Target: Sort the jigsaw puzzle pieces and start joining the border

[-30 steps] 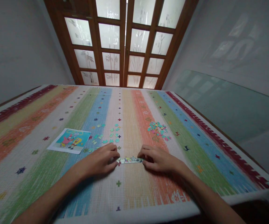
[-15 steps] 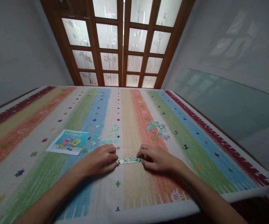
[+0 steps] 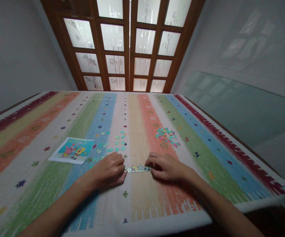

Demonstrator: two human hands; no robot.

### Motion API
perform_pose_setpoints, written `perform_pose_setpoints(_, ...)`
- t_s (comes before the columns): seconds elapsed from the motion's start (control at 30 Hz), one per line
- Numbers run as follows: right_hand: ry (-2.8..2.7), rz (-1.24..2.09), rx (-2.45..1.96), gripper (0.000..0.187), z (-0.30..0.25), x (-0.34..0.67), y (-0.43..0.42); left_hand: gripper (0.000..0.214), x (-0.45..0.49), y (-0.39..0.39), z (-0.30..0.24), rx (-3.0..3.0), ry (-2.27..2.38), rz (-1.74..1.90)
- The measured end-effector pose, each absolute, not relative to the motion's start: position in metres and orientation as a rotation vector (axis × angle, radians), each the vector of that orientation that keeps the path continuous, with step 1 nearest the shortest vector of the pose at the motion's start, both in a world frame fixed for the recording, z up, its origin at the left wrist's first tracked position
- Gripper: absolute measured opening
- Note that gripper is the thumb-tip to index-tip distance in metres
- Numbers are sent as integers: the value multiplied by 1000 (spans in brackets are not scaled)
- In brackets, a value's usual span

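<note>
A narrow strip of joined jigsaw pieces (image 3: 137, 169) lies flat on the striped tablecloth, running left to right between my hands. My left hand (image 3: 111, 168) is closed at the strip's left end, its fingers curled and the thumb low. At the right end, my right hand (image 3: 165, 166) pinches the strip between thumb and fingers. The fingertips of both hands cover the ends of the strip. Beyond my left hand lie several loose teal jigsaw pieces (image 3: 117, 143). Farther right sits a heap of mixed teal and pink pieces (image 3: 166, 135).
A printed cartoon picture (image 3: 76, 150) on white paper lies at the left. The striped tablecloth (image 3: 142, 197) covers the wide table, whose near edge is close to me. Behind stand wooden doors with frosted panes (image 3: 115, 64); a glass panel (image 3: 241, 102) leans along the right wall.
My left hand has curled in more and turned slightly at the strip's left end, uncovering teal pieces behind it. My right hand and the strip have hardly moved.
</note>
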State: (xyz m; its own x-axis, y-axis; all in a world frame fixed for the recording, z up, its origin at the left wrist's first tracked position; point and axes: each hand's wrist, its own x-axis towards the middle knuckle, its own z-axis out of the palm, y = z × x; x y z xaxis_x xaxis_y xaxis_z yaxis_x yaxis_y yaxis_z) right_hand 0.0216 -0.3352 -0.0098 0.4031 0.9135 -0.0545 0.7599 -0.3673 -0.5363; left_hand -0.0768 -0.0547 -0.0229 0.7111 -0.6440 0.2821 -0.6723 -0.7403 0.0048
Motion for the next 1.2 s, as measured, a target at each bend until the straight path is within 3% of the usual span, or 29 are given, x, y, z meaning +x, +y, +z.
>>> perform_pose_setpoints(1.2, -1463, 448, -2273, 29, -11, 22, -335, 31, -78, -56, -12, 2672, -1060, 331)
